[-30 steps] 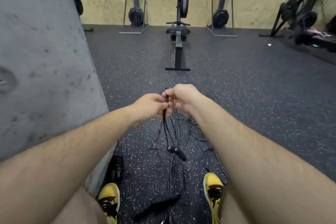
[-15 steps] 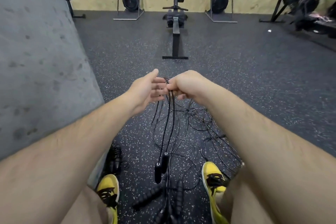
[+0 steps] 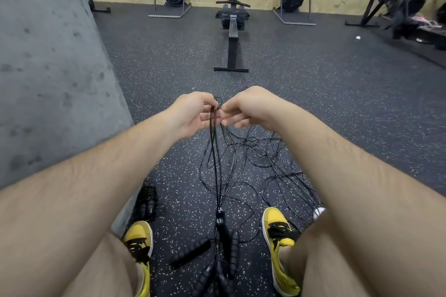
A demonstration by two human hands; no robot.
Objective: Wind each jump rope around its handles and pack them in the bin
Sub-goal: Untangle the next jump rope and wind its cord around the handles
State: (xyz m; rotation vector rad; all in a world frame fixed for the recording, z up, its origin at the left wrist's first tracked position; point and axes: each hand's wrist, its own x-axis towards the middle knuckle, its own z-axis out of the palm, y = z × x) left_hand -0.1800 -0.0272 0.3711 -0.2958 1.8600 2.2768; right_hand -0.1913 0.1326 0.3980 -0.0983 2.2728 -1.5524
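— Head view, left to right: what holds the cord?
— Left hand [image 3: 193, 113] pinches the rope strands [image 3: 213, 152]; right hand [image 3: 248, 108] pinches them just beside it.
— And the handles [image 3: 223, 231]?
— Hanging straight below the grip, long axis vertical, between the shoes; both hands equally near.

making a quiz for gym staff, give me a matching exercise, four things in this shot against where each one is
Things:
1. thin black rope cords
2. ribbed black handles
3. black rowing machine
4. wound black rope bundle

Places:
A. beside the grey concrete wall
B. far end of the speckled floor
C. pinched between left hand and right hand
D. between the yellow shoes

Pairs: 1-C, 2-D, 3-B, 4-A
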